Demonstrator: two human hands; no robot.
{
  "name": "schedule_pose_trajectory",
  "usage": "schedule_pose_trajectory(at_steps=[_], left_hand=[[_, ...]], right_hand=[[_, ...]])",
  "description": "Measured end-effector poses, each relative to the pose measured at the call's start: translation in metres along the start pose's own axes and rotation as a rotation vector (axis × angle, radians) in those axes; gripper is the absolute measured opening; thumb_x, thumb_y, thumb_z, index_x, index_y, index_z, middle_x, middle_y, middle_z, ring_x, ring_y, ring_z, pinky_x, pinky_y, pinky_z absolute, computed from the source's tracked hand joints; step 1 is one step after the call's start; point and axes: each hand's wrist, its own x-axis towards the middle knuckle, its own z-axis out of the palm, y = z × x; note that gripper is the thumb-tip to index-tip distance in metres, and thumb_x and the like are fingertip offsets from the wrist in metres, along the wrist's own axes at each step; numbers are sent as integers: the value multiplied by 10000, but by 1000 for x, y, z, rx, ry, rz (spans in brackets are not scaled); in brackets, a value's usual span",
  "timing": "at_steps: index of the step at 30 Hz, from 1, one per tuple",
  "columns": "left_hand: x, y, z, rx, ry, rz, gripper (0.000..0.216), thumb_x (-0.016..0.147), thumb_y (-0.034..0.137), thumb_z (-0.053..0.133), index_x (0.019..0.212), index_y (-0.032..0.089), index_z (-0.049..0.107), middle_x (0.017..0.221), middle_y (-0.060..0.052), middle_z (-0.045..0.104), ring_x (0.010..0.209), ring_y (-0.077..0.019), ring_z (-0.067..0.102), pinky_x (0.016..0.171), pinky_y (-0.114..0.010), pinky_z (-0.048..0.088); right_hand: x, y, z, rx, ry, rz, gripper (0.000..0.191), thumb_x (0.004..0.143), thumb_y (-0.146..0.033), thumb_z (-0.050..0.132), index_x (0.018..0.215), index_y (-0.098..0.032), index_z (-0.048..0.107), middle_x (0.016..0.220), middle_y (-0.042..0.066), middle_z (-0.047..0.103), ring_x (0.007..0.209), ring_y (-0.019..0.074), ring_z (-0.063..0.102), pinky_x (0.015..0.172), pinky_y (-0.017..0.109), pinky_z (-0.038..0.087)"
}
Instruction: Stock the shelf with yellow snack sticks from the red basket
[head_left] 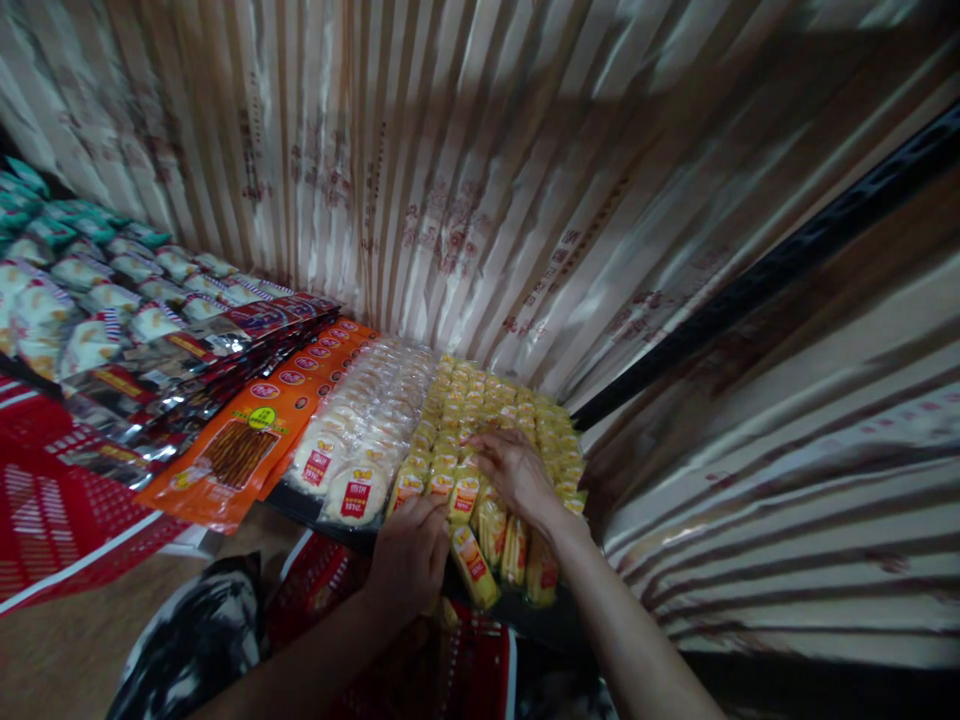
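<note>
Small yellow-wrapped snack packets [480, 405] are packed in rows on a dark shelf. My right hand [514, 470] reaches over them, its fingers spread and bent, with the fingertips touching the packet tops. At the front edge, my left hand [412, 550] rests against the first row. Its fingers are curled together, and what lies under them is hidden. Between and below the hands, one yellow packet [474, 567] sits tilted out at the front. Clear-wrapped white rice crackers [358, 492] lie in rows just left of the yellow packets.
Farther left are an orange bag of brown sticks [244, 450], dark shiny packs [150, 385] and white-and-teal packets [97, 270]. Red plastic baskets [67, 490] stand below the shelf. Pleated printed sheeting [450, 180] hangs behind, and a dark bar [765, 270] slants at right.
</note>
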Motion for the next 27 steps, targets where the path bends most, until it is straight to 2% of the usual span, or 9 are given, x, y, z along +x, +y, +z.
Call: schedule_pose_trajectory(at_steps=[6,17,21,27], left_hand=[[-1,-1,1,24,24,11,239,844,132,395,993,134,582,995,-94,655,908,-204,606,820,-393,520],[-4,-2,5,40,25,0,256,832,132,397,998,143,591,986,-92,655,901,-200,604,818,-388,515],[-3,-1,4,37,-20,-25,255,828,125,395,975,143,603,982,-88,654,896,-198,600,811,-379,516],[-3,-2,4,42,-6,-7,252,826,121,395,969,142,602,981,-90,651,900,-200,595,818,-381,513]], right_hand=[[0,-2,5,92,68,76,68,786,-189,547,799,-218,607,858,17,633,832,161,576,775,294,440],[8,-2,22,70,123,64,97,791,-142,501,782,-190,585,806,40,597,770,163,555,718,281,443],[8,-2,23,73,127,60,107,788,-133,486,762,-189,573,783,42,580,753,162,546,701,276,441],[11,-4,28,43,170,93,134,792,-132,456,755,-188,573,783,53,579,780,176,533,716,299,442]])
